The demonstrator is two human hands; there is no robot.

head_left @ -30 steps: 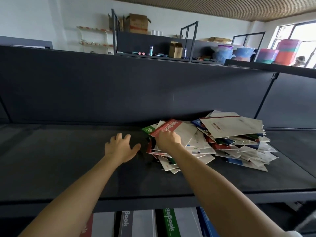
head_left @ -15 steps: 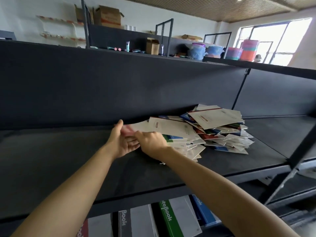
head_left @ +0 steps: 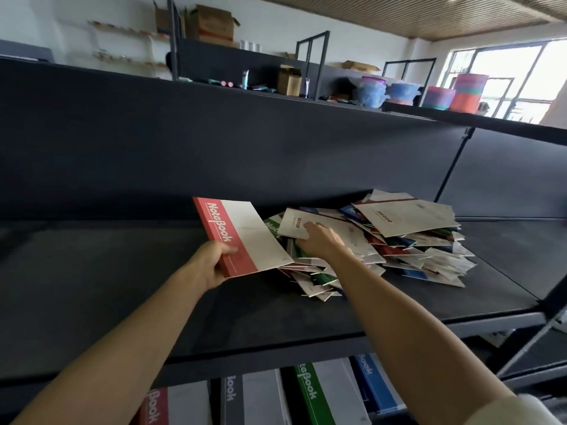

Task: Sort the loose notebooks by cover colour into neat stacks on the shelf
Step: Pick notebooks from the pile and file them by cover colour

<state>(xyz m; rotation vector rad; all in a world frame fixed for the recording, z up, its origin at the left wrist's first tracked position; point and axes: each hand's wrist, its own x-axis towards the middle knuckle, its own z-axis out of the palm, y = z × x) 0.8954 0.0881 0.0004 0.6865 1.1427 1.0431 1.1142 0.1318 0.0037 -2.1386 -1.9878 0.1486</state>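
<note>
The left hand [head_left: 211, 265] has pulled a red notebook [head_left: 242, 237] clear of the pile [head_left: 414, 240] and grips its near corner, thumb on top, tilted above the dark shelf [head_left: 122, 271]. The right hand [head_left: 319, 243] curls its fingers round a white notebook [head_left: 294, 223] at the pile's left edge. The pile sprawls against the back panel [head_left: 214, 148]. More notebooks [head_left: 306, 391] show below; boxes [head_left: 214, 24] and tubs [head_left: 460, 90] stand behind, near a window [head_left: 506, 72].

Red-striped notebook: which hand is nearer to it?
Left. The left hand grips the red-striped notebook at its lower corner; the right hand is to its right, pinching a white notebook in the pile.
</note>
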